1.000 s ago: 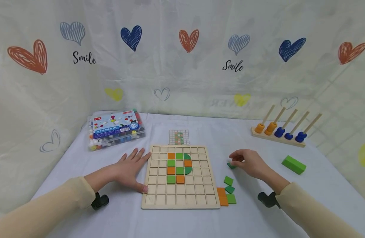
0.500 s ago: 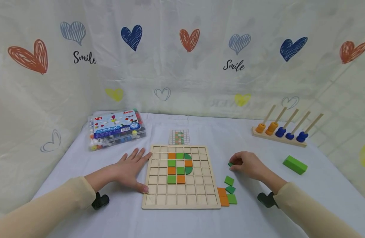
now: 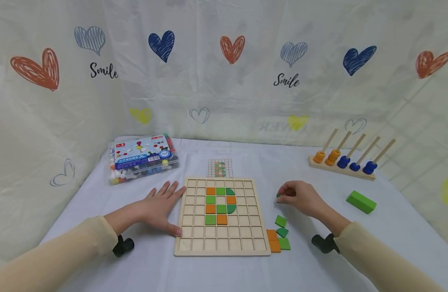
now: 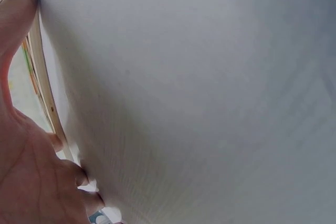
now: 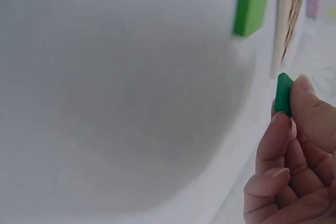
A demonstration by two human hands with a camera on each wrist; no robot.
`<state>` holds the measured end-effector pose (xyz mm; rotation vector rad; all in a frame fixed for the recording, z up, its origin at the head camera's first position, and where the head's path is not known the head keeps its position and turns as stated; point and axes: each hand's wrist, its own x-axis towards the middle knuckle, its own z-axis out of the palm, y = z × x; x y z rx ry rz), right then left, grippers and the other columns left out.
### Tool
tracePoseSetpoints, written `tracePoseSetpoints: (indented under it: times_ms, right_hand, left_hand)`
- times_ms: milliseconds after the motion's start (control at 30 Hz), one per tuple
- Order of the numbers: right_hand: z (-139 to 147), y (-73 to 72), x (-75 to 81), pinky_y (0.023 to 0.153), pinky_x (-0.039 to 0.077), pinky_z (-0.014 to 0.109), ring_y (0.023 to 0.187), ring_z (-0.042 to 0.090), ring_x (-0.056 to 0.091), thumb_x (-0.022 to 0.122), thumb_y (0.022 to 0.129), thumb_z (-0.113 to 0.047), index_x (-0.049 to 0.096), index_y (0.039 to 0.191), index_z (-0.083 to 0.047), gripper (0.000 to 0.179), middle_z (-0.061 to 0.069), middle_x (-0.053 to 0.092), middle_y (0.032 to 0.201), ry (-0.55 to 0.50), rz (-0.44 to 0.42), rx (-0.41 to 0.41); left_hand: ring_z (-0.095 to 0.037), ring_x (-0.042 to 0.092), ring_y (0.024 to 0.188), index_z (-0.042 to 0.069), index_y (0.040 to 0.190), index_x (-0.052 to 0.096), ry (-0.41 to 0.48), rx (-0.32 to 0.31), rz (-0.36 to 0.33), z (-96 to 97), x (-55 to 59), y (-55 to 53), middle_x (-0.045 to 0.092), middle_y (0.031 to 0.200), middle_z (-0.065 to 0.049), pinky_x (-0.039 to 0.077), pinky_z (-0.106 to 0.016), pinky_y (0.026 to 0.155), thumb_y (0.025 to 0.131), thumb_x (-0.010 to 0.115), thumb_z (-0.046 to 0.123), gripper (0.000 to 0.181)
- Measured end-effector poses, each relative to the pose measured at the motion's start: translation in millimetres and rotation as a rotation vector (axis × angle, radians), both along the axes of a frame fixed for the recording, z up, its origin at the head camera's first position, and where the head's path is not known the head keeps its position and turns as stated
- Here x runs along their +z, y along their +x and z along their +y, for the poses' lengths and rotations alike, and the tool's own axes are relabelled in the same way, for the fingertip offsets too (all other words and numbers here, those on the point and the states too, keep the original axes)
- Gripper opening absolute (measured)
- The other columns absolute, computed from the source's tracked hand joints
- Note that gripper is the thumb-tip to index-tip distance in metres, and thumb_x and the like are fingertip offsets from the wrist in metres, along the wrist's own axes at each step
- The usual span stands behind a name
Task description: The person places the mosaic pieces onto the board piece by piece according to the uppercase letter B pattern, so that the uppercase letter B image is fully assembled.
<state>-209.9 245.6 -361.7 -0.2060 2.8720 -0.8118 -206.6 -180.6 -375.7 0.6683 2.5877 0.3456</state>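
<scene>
My left hand (image 3: 159, 209) lies with spread, straight fingers at the left edge of a wooden grid board (image 3: 242, 244), its thumb and fingertips touching the rim. Orange, light green and dark green tiles sit in several of the board's upper cells; one cell (image 3: 220, 200) among them shows bare wood. To the right of the board, my right hand (image 3: 300, 198) pinches a dark green tile (image 5: 283, 94) between thumb and fingers, raised off the cloth in the right wrist view. Its full outline is partly hidden by the fingers. Loose tiles lie nearer: a green square (image 3: 280, 221), a dark green rounded piece (image 3: 282, 232) and orange squares (image 3: 273, 241).
A small pattern card (image 3: 220, 168) lies behind the board. At the back left stands a clear plastic box (image 3: 143, 158) of colourful parts. A peg stand (image 3: 342, 167) with orange and blue beads is at the back right, and a green block (image 3: 361, 202) lies before it.
My right hand has picked the dark green tile up from the cloth and shifted slightly left with it. The left hand has stayed at the board's edge.
</scene>
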Motion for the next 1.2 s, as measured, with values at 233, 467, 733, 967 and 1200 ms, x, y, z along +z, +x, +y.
tracePoseSetpoints:
  times_ms: [233, 467, 733, 967, 1200]
  right_hand:
    - [-46.3, 11.9, 6.9, 0.072, 0.054, 0.028, 0.078, 0.015, 0.063, 0.074, 0.094, -0.014, 0.073, 0.098, -0.005, 0.011, 0.003, 0.070, 0.086, -0.176, -0.111, 0.066]
    - [-84.9, 18.6, 4.0, 0.075, 0.049, 0.026, 0.078, 0.013, 0.058, 0.076, 0.092, -0.012, 0.074, 0.092, -0.007, 0.005, -0.001, 0.068, 0.082, -0.174, -0.134, 0.158]
    - [-104.5, 19.2, -1.1, 0.072, 0.051, 0.026, 0.075, 0.012, 0.058, 0.076, 0.092, -0.012, 0.075, 0.090, -0.008, 0.004, -0.003, 0.069, 0.081, -0.166, -0.154, 0.182]
    - [-111.2, 20.2, -2.3, 0.072, 0.052, 0.025, 0.076, 0.013, 0.059, 0.077, 0.091, -0.011, 0.076, 0.090, -0.006, 0.005, -0.002, 0.071, 0.082, -0.151, -0.168, 0.202]
    - [-117.2, 22.5, -4.2, 0.073, 0.053, 0.025, 0.077, 0.011, 0.059, 0.078, 0.090, -0.012, 0.078, 0.089, -0.007, 0.005, -0.004, 0.073, 0.083, -0.115, -0.147, 0.191]
  left_hand:
    - [-0.049, -0.004, 0.157, 0.010, 0.165, 0.010, -0.001, 0.001, 0.010, -0.6, -2.7, -1.2, 0.000, 0.172, -0.023, 0.002, -0.076, 0.119, 0.073, 0.074, 0.077, 0.130]
    - [-0.049, -0.003, 0.157, 0.010, 0.165, 0.011, -0.002, 0.006, 0.019, -0.1, -2.3, 0.1, 0.001, 0.172, -0.023, 0.003, -0.076, 0.119, 0.074, 0.075, 0.075, 0.129]
    - [-0.049, -0.003, 0.157, 0.009, 0.165, 0.011, -0.001, 0.005, 0.014, 0.2, -1.4, 0.2, 0.001, 0.172, -0.024, 0.003, -0.076, 0.119, 0.074, 0.076, 0.073, 0.128]
    - [-0.049, -0.003, 0.157, 0.010, 0.165, 0.011, -0.003, -0.001, 0.018, -0.1, -1.9, -0.5, 0.001, 0.172, -0.023, 0.003, -0.076, 0.119, 0.074, 0.075, 0.075, 0.129]
    - [-0.049, -0.004, 0.157, 0.010, 0.165, 0.011, -0.002, 0.001, 0.016, -0.2, -2.3, -0.6, 0.001, 0.172, -0.023, 0.003, -0.076, 0.119, 0.074, 0.075, 0.075, 0.129]
